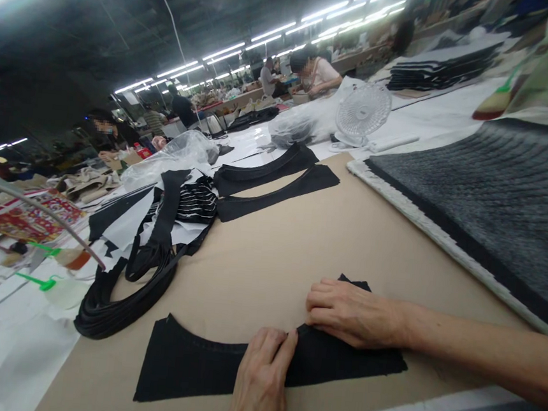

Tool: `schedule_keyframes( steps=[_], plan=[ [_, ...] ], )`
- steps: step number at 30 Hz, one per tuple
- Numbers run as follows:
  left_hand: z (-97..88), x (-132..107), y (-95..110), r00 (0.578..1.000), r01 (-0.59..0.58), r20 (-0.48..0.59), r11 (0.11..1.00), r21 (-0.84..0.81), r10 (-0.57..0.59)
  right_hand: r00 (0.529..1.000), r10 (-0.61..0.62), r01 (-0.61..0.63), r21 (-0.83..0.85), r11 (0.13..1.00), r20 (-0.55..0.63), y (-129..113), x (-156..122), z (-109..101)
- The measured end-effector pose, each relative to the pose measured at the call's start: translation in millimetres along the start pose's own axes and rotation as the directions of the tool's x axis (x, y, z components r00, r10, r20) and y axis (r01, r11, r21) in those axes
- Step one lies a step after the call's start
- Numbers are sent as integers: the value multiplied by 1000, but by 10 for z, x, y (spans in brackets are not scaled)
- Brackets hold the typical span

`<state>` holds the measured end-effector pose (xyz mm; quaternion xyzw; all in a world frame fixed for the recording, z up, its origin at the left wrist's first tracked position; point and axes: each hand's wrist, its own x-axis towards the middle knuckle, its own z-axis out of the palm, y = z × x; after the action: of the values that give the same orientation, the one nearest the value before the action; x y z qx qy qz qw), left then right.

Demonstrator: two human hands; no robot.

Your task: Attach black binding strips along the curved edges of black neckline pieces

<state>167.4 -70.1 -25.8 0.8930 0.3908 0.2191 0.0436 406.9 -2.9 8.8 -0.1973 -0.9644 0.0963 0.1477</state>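
Black matte fabric piece (195, 365), scooped along its far edge, lies flat on the smooth tan worktop (259, 268) beneath the left hand (262, 378) and right hand (355, 313), just apart, fingers bent against it, whether pinching or merely pressing one cannot tell.

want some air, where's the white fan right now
In the head view, the white fan stands upper right of centre, beside the clear plastic and beyond the brown sheet.
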Motion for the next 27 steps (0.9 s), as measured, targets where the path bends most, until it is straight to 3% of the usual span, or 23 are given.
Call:
schedule_keyframes(
  steps=[5,12,21,24,27],
  plan=[
    [52,-29,35,995,84,49,996,19,-85,1000,-15,14,-17,1000,-13,-5,-22,-7],
    [159,-42,95,997,53,41,983,174,-61,999,-34,33,-40,999,-24,14,-21,46],
    [-11,144,160,990,128,-53,987,-101,-133,990,139,-138,91,986,-4,35,-88,-85],
    [-12,245,209,970,217,-81,966,-141,-230,983,183,-183,138,973,9,68,-120,-121],
    [2,391,287,944,322,-12,928,-185,-330,979,203,-205,166,965,26,77,-124,-143]
  ],
)
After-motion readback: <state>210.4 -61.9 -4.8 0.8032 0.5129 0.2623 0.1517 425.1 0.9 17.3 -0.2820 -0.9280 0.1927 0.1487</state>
